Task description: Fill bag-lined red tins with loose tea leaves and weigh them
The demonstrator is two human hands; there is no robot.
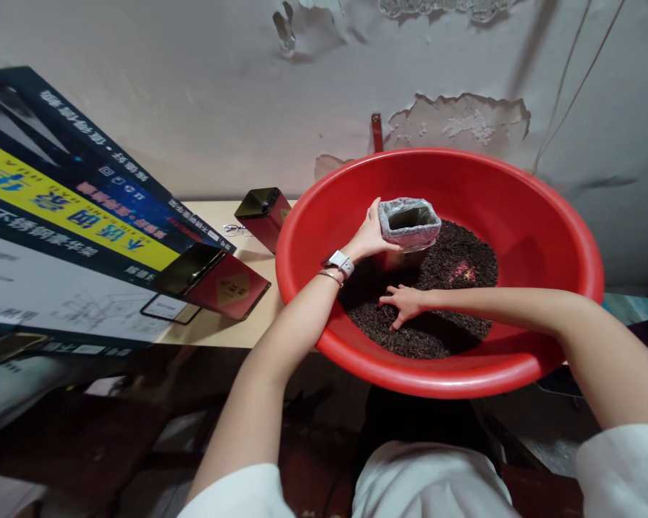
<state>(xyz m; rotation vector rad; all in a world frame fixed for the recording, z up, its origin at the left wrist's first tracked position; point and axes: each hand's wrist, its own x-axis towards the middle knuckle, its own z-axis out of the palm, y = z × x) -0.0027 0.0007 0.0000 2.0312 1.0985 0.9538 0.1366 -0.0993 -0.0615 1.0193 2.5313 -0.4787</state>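
Note:
My left hand (371, 234), with a watch and a bangle at the wrist, is wrapped round a tin (405, 265) inside the basin. A clear plastic liner (410, 239) is folded over the tin's rim, and its mouth faces up towards me. The red plastic basin (545, 237) holds a heap of dark, dry leaves that look like loose tea (459, 248). Just below the tin, my right hand (406, 303) reaches into the leaves with its fingers spread. Its fingertips touch the heap, and no leaves show in its grasp.
Left of the basin stand two red tins with dark, shiny tops, one (267, 219) at the back and one (230, 288) nearer me. A large printed carton (81, 208) leans at the left. A pinkish patch (463, 272) shows on the leaves. Behind is a peeling wall (194, 93).

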